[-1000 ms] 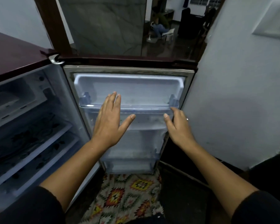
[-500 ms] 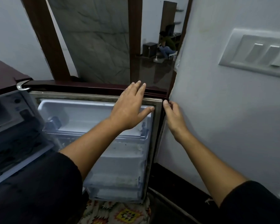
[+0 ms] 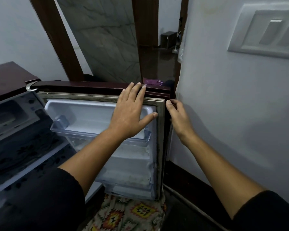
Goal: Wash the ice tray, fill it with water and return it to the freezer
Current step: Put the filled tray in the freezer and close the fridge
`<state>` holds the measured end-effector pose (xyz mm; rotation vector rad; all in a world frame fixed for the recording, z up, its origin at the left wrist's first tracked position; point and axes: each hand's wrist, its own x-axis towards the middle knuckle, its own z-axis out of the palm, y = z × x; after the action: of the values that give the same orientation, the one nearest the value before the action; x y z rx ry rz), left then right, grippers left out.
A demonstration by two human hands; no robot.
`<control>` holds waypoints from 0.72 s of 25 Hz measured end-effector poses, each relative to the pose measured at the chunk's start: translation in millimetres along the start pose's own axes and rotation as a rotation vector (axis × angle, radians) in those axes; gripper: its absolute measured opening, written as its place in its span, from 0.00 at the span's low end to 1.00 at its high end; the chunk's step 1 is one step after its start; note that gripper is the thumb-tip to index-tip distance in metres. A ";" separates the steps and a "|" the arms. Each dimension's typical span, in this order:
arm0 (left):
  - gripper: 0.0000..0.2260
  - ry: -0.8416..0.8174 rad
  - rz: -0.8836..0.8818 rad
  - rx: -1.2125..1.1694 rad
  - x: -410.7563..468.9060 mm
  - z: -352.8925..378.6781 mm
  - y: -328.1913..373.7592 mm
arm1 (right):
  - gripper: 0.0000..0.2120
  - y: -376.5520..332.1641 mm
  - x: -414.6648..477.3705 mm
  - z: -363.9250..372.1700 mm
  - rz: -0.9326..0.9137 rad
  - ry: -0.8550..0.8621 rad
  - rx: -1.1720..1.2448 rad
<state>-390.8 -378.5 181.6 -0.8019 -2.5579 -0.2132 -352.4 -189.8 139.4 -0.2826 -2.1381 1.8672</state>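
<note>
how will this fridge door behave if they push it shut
The fridge door probably swings as one rigid panel about its hinge. Its door bins look empty, so likely light to push. The gasket should soften the close.

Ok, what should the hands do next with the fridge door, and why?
Probably swing the fridge door shut. It stands open beside the wall, the left hand lies flat on its top corner, the right hand curls round its edge, and they carry nothing else.
</note>
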 end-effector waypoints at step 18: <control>0.42 0.106 0.006 -0.277 -215.7 -95.2 -36.7 | 0.24 -44.3 -128.4 36.3 -0.022 -0.260 -0.025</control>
<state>-218.9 -543.3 166.2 -0.8718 -2.4566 -0.6024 -242.3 -272.6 167.8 -0.0206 -2.3205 1.9578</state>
